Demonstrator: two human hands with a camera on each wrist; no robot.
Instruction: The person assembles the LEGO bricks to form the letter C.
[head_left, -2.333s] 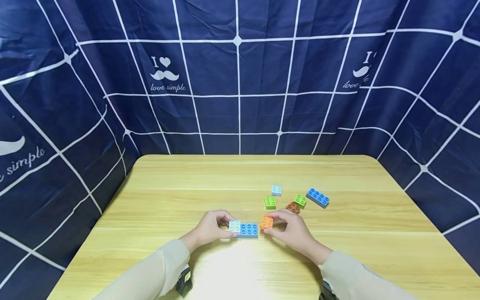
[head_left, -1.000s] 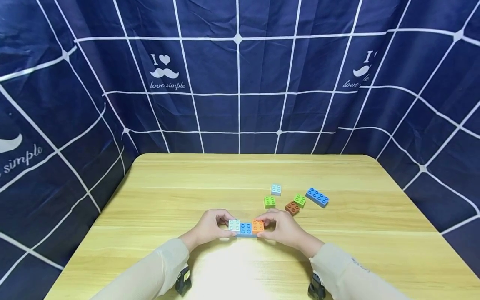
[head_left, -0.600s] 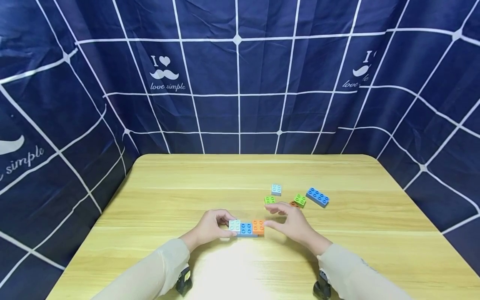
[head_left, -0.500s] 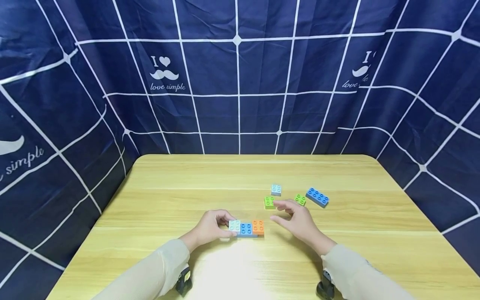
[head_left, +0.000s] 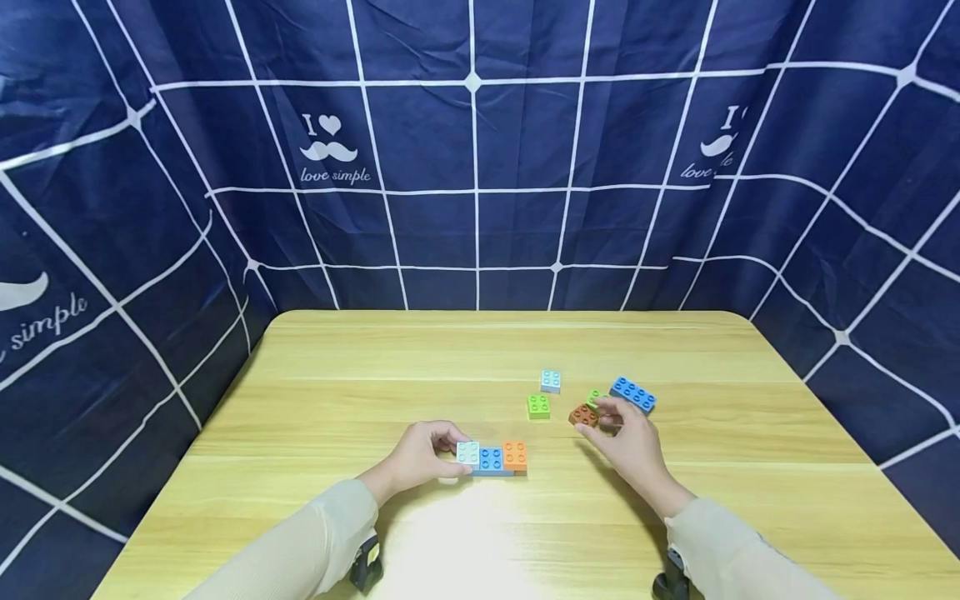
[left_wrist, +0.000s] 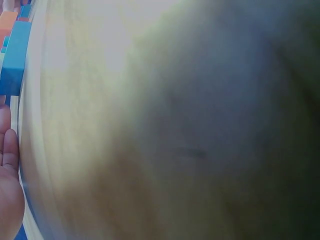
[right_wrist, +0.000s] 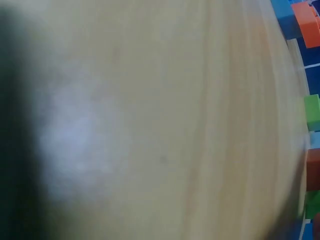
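My left hand [head_left: 420, 454] pinches the left end of a joined row of toy building bricks, thumb in front and fingers behind. In that row a blue brick [head_left: 491, 458] carries a pale white-green brick [head_left: 468, 452] on its left and an orange brick [head_left: 514, 453] on its right. The orange one juts past the blue brick's right end. My right hand [head_left: 630, 442] is at a brown brick [head_left: 582, 415], thumb tip at its near edge and fingers curved behind its right side. These fingers partly cover a green brick [head_left: 593, 398].
Another green brick [head_left: 538, 407] and a light blue brick [head_left: 551, 382] stand left of the brown one. A long blue brick [head_left: 632, 394] lies behind the right hand. Dark blue grid-patterned curtains [head_left: 420, 225] enclose the wooden table [head_left: 360, 358] at the back and sides.
My right hand set the orange brick onto the right end of the blue one, let go, and moved right to the brown brick. The left hand has kept its hold.
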